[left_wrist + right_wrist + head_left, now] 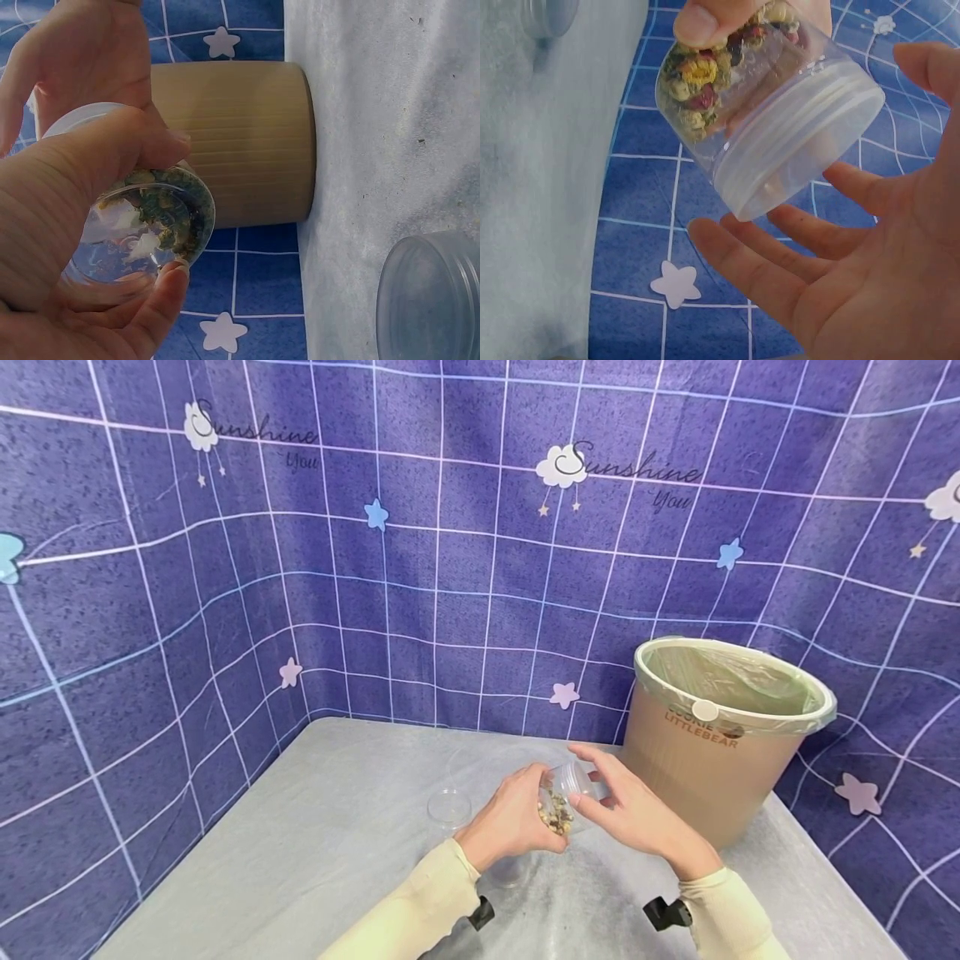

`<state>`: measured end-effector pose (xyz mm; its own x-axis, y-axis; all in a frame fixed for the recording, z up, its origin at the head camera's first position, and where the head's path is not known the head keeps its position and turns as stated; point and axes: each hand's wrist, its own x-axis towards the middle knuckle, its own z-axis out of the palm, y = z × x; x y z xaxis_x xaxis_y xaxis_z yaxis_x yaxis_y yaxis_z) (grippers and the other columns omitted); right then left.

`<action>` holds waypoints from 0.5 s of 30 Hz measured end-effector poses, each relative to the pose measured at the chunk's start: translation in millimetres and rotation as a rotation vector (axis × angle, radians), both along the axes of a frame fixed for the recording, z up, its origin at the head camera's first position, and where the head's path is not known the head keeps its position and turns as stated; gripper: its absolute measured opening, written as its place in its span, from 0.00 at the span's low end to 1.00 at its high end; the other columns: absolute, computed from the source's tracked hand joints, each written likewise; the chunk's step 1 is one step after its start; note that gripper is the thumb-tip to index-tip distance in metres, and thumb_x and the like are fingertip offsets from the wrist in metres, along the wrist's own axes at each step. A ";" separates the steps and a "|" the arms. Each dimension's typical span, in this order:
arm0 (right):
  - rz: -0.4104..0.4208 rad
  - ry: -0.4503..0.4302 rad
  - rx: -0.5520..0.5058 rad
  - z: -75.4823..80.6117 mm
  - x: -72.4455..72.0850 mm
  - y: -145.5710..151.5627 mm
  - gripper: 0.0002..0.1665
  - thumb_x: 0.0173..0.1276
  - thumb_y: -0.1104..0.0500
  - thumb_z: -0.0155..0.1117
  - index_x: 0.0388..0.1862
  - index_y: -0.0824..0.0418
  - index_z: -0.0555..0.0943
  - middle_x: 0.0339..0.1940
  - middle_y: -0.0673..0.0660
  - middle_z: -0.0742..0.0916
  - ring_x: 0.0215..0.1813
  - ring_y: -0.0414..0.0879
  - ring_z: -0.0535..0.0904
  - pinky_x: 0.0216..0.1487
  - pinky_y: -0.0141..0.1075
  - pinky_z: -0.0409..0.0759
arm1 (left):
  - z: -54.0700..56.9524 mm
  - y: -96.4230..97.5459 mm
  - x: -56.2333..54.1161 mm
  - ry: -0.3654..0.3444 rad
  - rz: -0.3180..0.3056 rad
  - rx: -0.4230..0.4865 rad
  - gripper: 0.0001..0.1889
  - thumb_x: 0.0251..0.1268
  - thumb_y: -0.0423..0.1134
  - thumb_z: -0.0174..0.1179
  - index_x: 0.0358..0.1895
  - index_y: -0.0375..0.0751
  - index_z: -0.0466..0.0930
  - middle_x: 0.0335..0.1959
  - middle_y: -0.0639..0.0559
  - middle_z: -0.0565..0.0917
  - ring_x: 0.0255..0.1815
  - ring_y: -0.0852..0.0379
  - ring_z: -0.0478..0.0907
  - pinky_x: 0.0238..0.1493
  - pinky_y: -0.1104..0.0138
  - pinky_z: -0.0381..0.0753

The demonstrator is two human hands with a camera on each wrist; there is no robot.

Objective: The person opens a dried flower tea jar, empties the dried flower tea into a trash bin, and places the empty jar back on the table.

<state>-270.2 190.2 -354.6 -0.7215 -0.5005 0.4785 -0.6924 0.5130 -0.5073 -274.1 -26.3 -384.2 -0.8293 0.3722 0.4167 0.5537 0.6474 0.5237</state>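
Observation:
My left hand (506,817) grips a clear plastic jar (556,779) above the table, thumb on one side and fingers on the other. The jar is tilted, its threaded mouth facing my right hand (630,802). Dried flower buds (697,75), yellowish with some dark red, lie along its lower side near the base. In the right wrist view my right hand has its fingers spread just off the mouth, with nothing in the palm. The left wrist view shows the jar's round base (146,232) beside the left thumb.
A clear round lid (448,808) lies on the grey cloth-covered table (360,777), left of the hands. Another clear round piece (507,875) is partly hidden under the left forearm. A beige bin (705,777) with a green liner stands at the right. Purple patterned curtain surrounds the table.

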 end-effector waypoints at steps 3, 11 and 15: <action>-0.041 0.007 0.021 -0.4 0.2 -1.0 0.38 0.74 0.49 0.65 0.79 0.52 0.64 0.73 0.62 0.76 0.58 0.57 0.81 0.44 0.39 0.84 | 0.2 0.1 -0.3 -0.006 -0.002 -0.004 0.43 0.33 0.44 0.82 0.60 0.38 0.75 0.48 0.50 0.82 0.42 0.61 0.77 0.43 0.70 0.78; -0.107 -0.004 0.020 -0.8 -0.4 -3.2 0.32 0.77 0.48 0.62 0.76 0.53 0.69 0.64 0.62 0.82 0.50 0.52 0.85 0.48 0.50 0.84 | -1.2 0.3 -1.6 -0.006 -0.009 0.000 0.43 0.32 0.43 0.81 0.59 0.37 0.75 0.48 0.49 0.83 0.41 0.60 0.77 0.43 0.70 0.79; -0.136 -0.009 0.009 -1.7 -2.0 -3.6 0.31 0.77 0.48 0.63 0.74 0.55 0.71 0.61 0.62 0.85 0.48 0.49 0.86 0.49 0.48 0.84 | -1.2 0.2 -1.6 -0.020 -0.004 -0.004 0.42 0.32 0.43 0.81 0.59 0.39 0.74 0.49 0.47 0.83 0.42 0.60 0.78 0.42 0.70 0.79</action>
